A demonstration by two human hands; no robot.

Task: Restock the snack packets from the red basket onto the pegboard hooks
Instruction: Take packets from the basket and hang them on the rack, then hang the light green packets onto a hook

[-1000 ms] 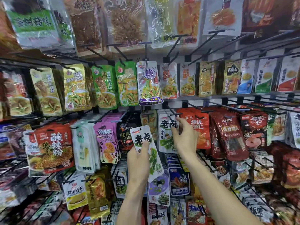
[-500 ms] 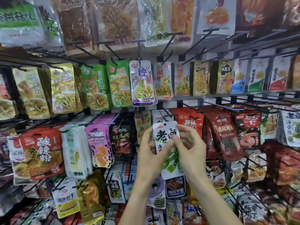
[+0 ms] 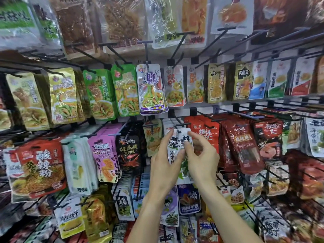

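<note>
Raised since 0.5 s ago: white seaweed packet (image 3: 178,146) now up at hook (image 3: 182,124), top edge just under the tip; before, held lower w/ both hands, and 1 s back in left hand only while right reached to the hook.

Head view: left hand (image 3: 164,165) pinches packet's left side, index stretched up to its top corner. Right hand (image 3: 203,160) pinches right side, thumb + fingers curled on it. Hang hole close to hook tip; can't tell if threaded yet. Same-brand white packets (image 3: 168,125) hang behind on that hook, red packets (image 3: 203,132) just beside on the right. Red basket not in view.

Likely step: threading hole onto hook, so this packet nearly restocked. Needs hole lined up w/ tip, then push back.
</note>
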